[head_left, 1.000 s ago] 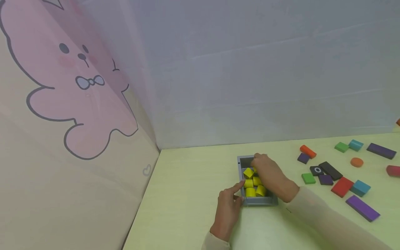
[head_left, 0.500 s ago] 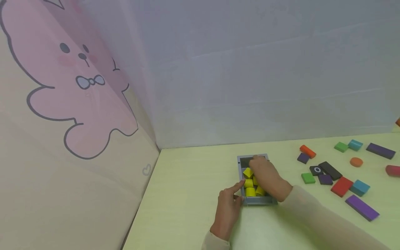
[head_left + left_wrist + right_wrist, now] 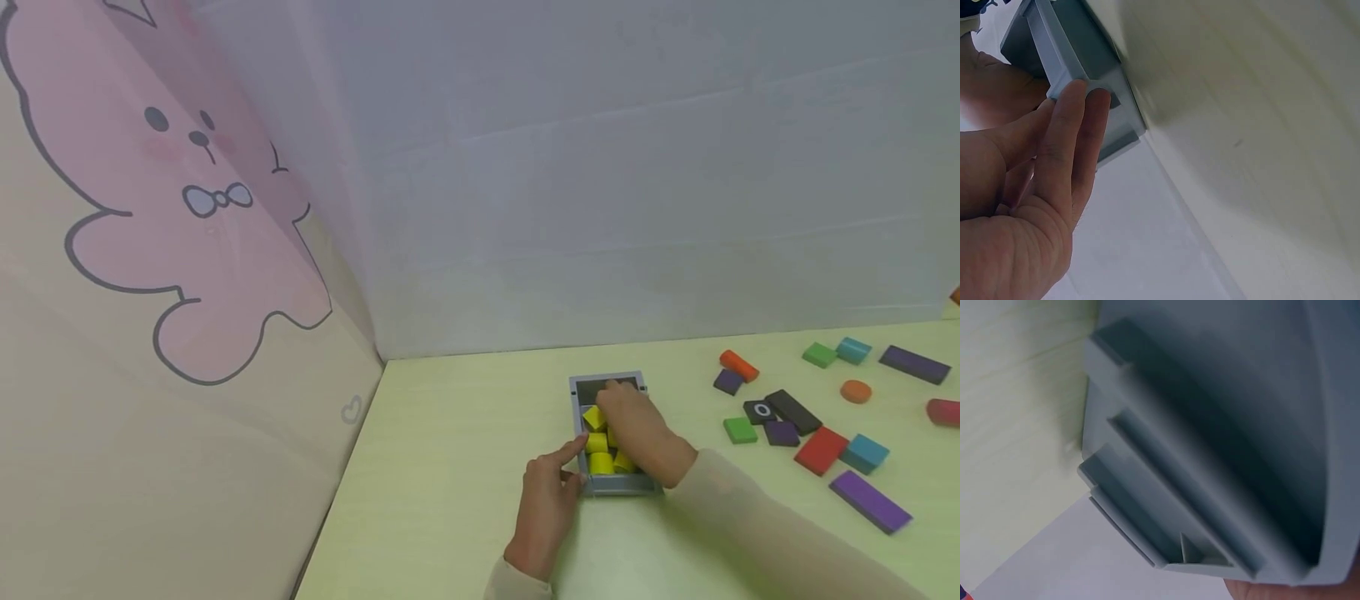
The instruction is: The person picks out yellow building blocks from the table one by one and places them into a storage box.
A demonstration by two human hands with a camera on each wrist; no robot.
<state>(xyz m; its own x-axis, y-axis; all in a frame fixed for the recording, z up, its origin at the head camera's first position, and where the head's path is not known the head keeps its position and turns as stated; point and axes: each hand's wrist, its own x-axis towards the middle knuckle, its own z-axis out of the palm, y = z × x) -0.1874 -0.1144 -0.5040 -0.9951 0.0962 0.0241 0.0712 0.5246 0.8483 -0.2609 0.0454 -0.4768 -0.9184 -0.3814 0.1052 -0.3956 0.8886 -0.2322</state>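
Note:
A grey box (image 3: 607, 377) lies on the pale green table (image 3: 450, 467) and holds several yellow blocks (image 3: 597, 440). My right hand (image 3: 618, 396) is laid over the box from the right, its fingers reaching down among the blocks towards the far end; what they do there is hidden. My left hand (image 3: 573, 462) lies at the box's near left corner. In the left wrist view its straight fingers (image 3: 1079, 100) touch the grey box (image 3: 1066, 37) at an edge. The right wrist view shows the grey box (image 3: 1210, 444) up close and out of focus.
Loose flat blocks lie to the right of the box: an orange one (image 3: 738, 364), a green one (image 3: 740, 429), a black one (image 3: 792, 410), a red one (image 3: 821, 448), a teal one (image 3: 864, 452), a long purple one (image 3: 870, 500). A wall with a pink rabbit (image 3: 187, 208) stands at the left.
My right hand has slid a little to the left and nearer over the box. The left hand has stayed at the corner.

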